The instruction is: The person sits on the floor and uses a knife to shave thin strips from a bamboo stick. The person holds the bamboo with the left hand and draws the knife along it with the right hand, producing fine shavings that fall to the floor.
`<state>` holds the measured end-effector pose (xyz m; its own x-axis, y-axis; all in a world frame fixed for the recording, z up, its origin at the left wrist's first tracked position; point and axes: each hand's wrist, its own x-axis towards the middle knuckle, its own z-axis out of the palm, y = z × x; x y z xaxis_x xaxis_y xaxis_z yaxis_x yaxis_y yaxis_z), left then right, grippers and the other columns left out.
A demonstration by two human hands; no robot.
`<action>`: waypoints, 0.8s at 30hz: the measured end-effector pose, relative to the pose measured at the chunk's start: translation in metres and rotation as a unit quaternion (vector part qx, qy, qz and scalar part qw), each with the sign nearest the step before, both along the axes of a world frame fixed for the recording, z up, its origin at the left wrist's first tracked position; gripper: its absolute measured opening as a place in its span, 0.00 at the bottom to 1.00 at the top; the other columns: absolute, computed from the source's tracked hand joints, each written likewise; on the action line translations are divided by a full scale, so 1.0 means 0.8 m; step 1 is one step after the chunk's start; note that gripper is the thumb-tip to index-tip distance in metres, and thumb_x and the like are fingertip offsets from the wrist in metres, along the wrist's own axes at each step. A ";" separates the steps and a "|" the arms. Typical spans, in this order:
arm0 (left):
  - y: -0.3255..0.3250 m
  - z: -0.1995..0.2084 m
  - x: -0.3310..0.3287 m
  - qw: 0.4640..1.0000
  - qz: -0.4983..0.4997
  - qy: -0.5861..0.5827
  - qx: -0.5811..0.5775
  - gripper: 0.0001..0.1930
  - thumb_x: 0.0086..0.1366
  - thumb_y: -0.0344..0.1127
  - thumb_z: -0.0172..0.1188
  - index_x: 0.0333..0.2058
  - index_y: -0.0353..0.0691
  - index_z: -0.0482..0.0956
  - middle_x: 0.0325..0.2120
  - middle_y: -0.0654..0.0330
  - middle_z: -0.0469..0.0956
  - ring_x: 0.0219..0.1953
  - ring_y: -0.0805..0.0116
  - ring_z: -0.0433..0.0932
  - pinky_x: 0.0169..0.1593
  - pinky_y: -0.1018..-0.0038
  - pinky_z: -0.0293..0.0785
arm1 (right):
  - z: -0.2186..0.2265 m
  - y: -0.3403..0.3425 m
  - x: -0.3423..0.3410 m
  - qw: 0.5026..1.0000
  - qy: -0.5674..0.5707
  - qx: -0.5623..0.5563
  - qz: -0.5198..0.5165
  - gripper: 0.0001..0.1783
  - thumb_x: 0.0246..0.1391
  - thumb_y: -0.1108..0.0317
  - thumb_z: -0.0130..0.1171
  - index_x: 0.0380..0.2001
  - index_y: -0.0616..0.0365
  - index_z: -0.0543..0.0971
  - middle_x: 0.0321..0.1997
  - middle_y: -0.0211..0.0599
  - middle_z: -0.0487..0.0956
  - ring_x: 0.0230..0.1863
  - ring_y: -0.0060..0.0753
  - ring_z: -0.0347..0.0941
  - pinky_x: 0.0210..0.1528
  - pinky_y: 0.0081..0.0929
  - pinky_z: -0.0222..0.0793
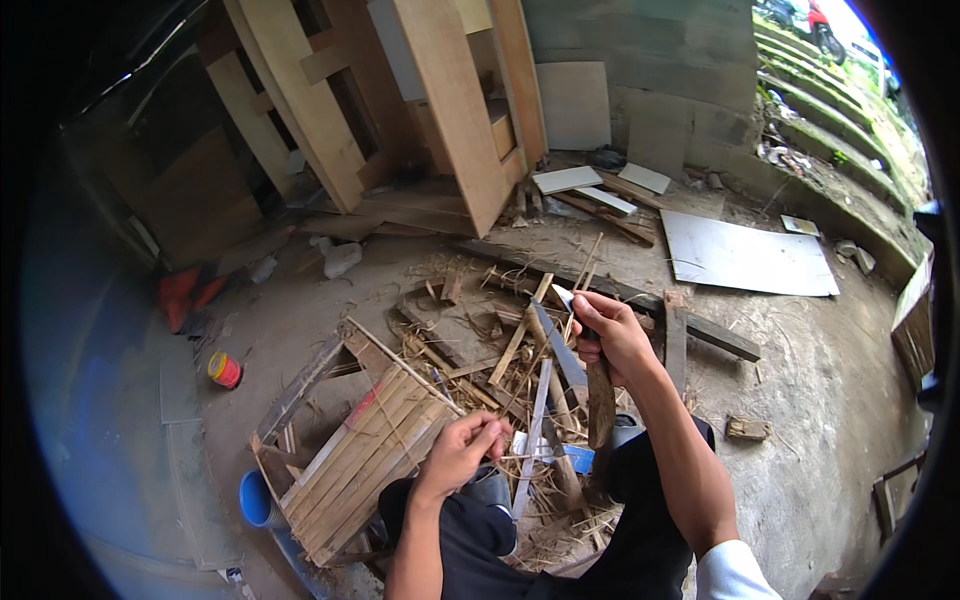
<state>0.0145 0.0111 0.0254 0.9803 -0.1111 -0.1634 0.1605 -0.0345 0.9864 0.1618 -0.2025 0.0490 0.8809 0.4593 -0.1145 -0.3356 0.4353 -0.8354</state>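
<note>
My right hand (612, 335) is closed around the dark wooden handle of a long knife (585, 375), whose blade slants up to the left with its pale tip near my fingers. My left hand (463, 452) pinches one end of a thin bamboo strip (532, 438) that runs up toward the knife blade. Both hands hover over a heap of split bamboo sticks and shavings (505, 370) on the ground between my knees. A woven slatted bamboo panel (365, 445) lies just left of my left hand.
A blue bucket (258, 500) sits under the panel's left corner. A small red and yellow can (224, 370) stands on the concrete floor at left. Wooden door frames (440, 110) lean against the block wall. A white board (745, 255) lies flat at right, with scrap planks around.
</note>
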 end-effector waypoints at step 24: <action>-0.026 0.004 -0.011 0.939 0.131 -0.162 0.272 0.10 0.67 0.36 0.53 0.37 0.34 0.78 0.26 0.56 0.80 0.26 0.68 0.79 0.31 0.75 0.72 | -0.015 -0.022 0.014 0.987 0.040 -0.139 0.070 0.12 0.63 0.63 0.51 0.26 0.56 0.73 0.18 0.22 0.67 0.14 0.11 0.54 0.15 0.13 0.49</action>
